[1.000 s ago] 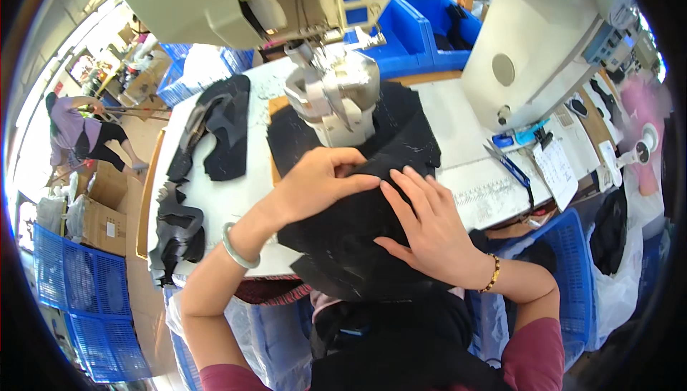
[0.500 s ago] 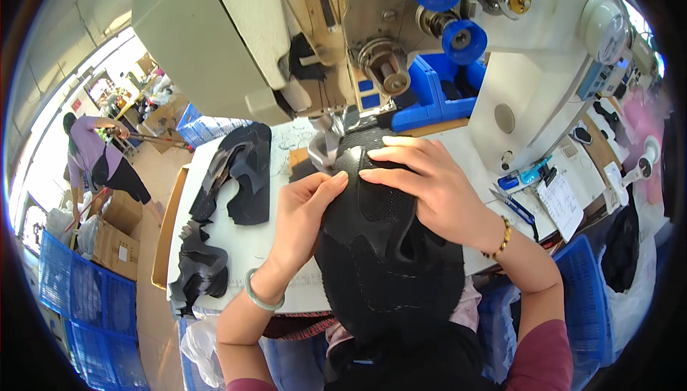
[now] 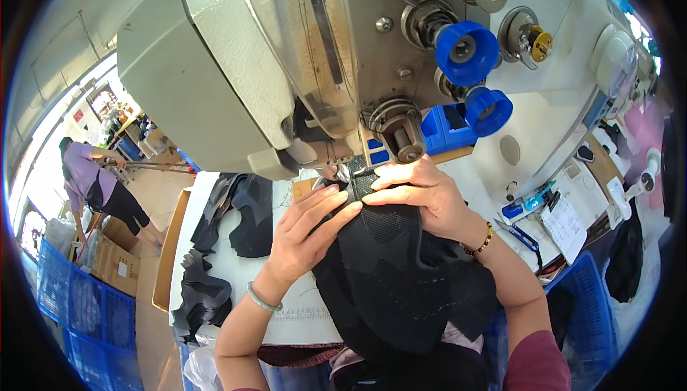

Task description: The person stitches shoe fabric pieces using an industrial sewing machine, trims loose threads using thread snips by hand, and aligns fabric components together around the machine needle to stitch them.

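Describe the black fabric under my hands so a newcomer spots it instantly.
Find the big pale-grey sewing machine. Below it, your bare left hand and right hand touch a black, partly mesh fabric piece. Unlike the dark, curved cut pieces leftward on the white table, it lies beneath both hands.

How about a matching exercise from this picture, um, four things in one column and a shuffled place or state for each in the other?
Things:
1. Left hand
2. Black fabric piece
3. Blue knobs
4. Right hand

Places or states:
A. Mounted on the sewing machine
B. Has a beaded bracelet at its wrist
C. Has a smooth, pale bangle at its wrist
D. Touched by both hands

Right pairs: 1-C, 2-D, 3-A, 4-B
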Demonstrator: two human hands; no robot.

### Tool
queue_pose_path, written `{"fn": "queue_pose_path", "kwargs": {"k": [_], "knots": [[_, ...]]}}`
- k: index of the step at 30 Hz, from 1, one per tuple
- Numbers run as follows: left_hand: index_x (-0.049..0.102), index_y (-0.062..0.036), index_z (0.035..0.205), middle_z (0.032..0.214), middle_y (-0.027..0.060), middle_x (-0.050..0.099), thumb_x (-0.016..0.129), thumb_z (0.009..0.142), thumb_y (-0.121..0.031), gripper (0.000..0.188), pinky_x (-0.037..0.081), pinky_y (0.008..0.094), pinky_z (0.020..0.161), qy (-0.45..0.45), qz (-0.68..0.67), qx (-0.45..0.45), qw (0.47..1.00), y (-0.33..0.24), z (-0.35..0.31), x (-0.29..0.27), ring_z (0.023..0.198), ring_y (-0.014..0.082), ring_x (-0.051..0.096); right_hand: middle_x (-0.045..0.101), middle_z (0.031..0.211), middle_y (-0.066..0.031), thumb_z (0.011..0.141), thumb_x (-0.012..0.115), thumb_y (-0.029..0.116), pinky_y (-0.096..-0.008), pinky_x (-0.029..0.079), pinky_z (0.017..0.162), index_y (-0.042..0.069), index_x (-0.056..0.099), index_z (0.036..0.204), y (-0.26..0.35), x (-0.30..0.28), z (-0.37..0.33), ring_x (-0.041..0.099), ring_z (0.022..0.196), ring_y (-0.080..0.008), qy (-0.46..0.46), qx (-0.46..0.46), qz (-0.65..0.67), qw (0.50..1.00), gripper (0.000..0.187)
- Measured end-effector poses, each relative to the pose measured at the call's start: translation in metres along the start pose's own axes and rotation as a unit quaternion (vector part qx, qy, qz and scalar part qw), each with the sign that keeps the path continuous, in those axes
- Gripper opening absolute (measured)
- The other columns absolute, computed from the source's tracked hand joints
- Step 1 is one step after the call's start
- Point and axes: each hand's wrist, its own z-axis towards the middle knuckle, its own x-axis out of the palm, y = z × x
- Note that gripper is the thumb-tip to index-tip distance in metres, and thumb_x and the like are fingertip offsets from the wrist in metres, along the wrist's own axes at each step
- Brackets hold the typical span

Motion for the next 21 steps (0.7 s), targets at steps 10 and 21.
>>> {"fn": "queue_pose_path", "kwargs": {"k": [10,21], "knots": [[0.071,-0.0144,0.106,0.106,0.0037,0.062,0.068,0.068,-0.002,0.04,0.056,0.0331,0.083,-0.05,0.017,0.014,0.998,0.0035,0.0019,0.0052,0.097,0.0218,0.063,0.063,0.111,-0.0014,0.076,0.062,0.002,-0.0342,0.041,0.089,0.014,0.071,0.104,-0.0062,0.0047,-0.0054,0.057,0.108,-0.0211,-0.009,-0.006,0.014,1.0,0.032],[0.072,-0.0153,0.105,0.104,0.0041,0.061,0.067,0.059,0.004,0.05,0.056,0.034,0.086,-0.064,0.008,-0.034,0.997,0.0003,0.0021,0.0088,0.097,0.0228,0.063,0.063,0.113,0.0005,0.072,0.061,0.004,-0.0333,0.043,0.084,0.013,0.068,0.109,-0.0016,-0.003,-0.0099,0.058,0.104,-0.0197,-0.031,-0.084,-0.158,0.983,0.039]]}}
